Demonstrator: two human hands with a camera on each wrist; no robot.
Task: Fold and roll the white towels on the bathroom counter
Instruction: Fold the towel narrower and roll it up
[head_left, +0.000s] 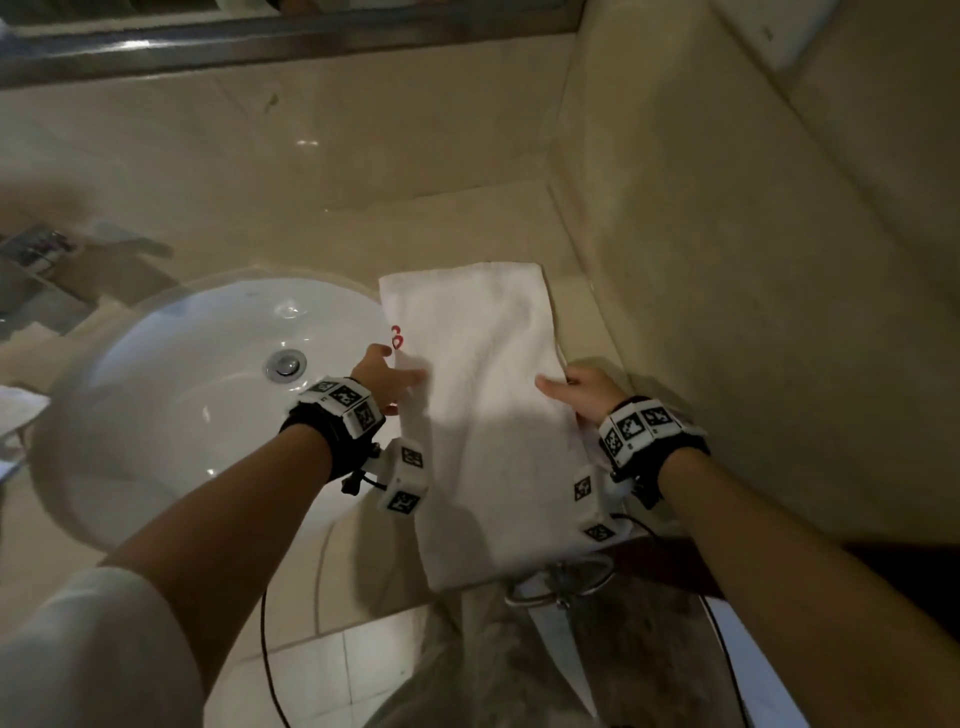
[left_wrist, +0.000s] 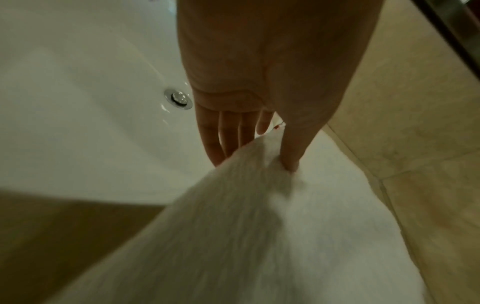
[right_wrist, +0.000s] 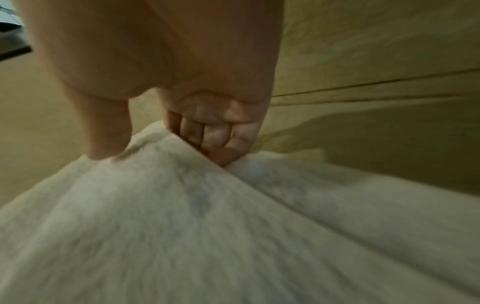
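A white towel (head_left: 483, 395) with a small red mark near its left edge lies lengthwise on the beige counter (head_left: 322, 171), right of the sink; its near end hangs past the counter's front edge. My left hand (head_left: 387, 382) pinches the towel's left edge, thumb on top and fingers underneath, as the left wrist view shows (left_wrist: 257, 156). My right hand (head_left: 576, 389) grips the right edge with its thumb on top and curled fingers (right_wrist: 218, 142) tucked under a raised fold of the towel (right_wrist: 182, 205).
A white round sink (head_left: 156, 415) with a metal drain (head_left: 284, 364) sits at the left, a faucet (head_left: 47, 254) behind it. A beige wall (head_left: 753, 260) rises close on the right. A chrome towel ring (head_left: 566, 587) hangs below the counter front. Another white cloth (head_left: 15, 410) shows far left.
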